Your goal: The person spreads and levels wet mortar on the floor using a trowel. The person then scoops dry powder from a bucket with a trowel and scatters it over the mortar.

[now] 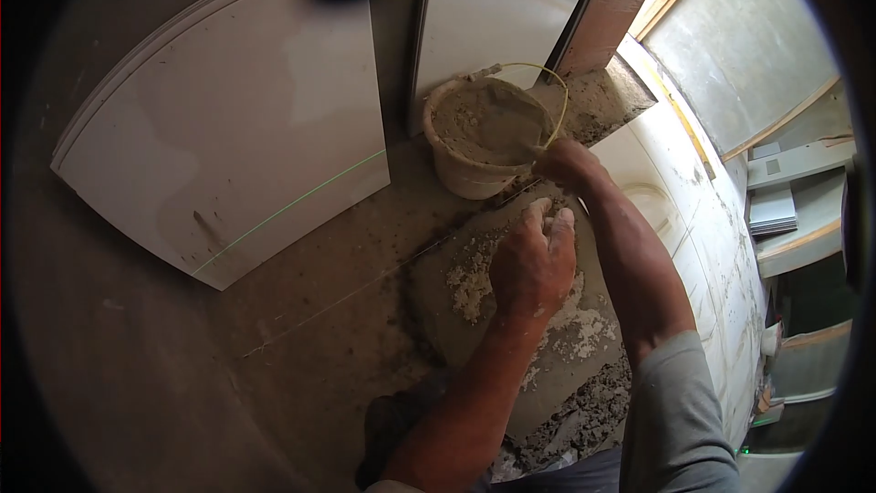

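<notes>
A round bucket (474,184) of grey wet mortar (470,119) stands on the floor, its thin yellow handle (566,100) raised at the right side. My right hand (573,166) is at the bucket's near right rim, fingers wrapped round the grip of what looks like a trowel (513,128). Its flat grey blade rests in the mortar; the grip is mostly hidden by the hand. Nearer to me, my left hand (537,265) hangs over the mortar bed, apart from the bucket. Its fingers are curled in and dusty, with no object visible in them.
Large pale tiles (265,100) lean on the wall at left, crossed by a green laser line. More white tiles (497,9) and a brown board (602,23) lean behind the bucket. A spread mortar bed (465,329) and laid white tiles (721,310) lie below and right.
</notes>
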{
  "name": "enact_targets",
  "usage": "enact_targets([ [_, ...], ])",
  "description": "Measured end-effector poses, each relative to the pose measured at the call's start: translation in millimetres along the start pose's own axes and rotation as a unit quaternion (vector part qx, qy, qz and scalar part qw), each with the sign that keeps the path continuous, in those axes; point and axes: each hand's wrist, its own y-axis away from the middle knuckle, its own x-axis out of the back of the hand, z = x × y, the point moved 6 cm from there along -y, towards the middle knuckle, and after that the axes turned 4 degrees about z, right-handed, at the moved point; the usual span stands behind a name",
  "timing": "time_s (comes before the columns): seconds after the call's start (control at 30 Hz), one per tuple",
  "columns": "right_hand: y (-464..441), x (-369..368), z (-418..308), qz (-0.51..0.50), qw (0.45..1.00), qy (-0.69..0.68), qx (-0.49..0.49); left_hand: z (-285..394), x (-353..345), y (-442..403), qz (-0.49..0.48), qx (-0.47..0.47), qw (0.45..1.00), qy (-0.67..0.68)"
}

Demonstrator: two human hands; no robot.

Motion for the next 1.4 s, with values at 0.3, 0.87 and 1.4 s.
enact_targets([
  [0.3,-42,-69,-26,-0.140,0.976,-0.117,0.114,-2,7,-1,0.040,-0.023,0.998,0.038],
  [0.87,34,-30,94,-0.205,0.808,-0.553,0.014,-34,14,-21,0.023,0.069,0.996,0.051],
  [1.4,188,35,318,-0.090,0.857,-0.504,-0.056,-92,-57,-66,-0.082,0.088,0.982,-0.145],
])
